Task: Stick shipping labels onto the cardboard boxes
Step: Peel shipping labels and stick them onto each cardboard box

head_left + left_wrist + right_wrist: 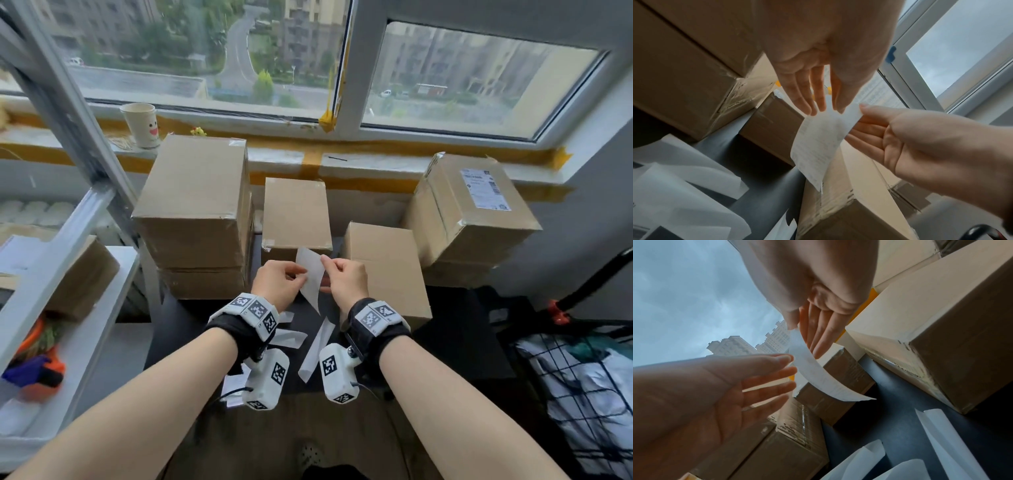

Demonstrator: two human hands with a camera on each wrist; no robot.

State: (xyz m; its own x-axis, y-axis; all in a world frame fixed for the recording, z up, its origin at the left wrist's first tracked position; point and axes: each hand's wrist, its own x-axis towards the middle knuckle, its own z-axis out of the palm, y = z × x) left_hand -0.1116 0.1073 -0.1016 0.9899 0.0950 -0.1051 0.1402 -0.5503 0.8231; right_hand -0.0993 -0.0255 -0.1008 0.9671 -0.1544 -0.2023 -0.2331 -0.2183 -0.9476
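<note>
Both hands hold one white shipping label point(311, 277) in the air above the dark table, in front of the middle cardboard box point(294, 212). My left hand point(301, 278) pinches its left edge; my right hand point(325, 268) pinches its upper right corner. The label point(818, 146) hangs curved below the fingertips, faint print showing through, and it bows toward the table point(818, 374) in the right wrist view. A low box point(383, 260) lies right of the hands. A two-box stack point(195, 192) stands left. The right box point(479, 233) carries a stuck label point(484, 188).
Several peeled backing strips point(317, 346) lie on the table point(455, 329) under my wrists. A metal shelf point(68, 240) with a box stands at left, a wire basket point(582, 377) at right. A paper cup point(140, 125) sits on the windowsill behind the boxes.
</note>
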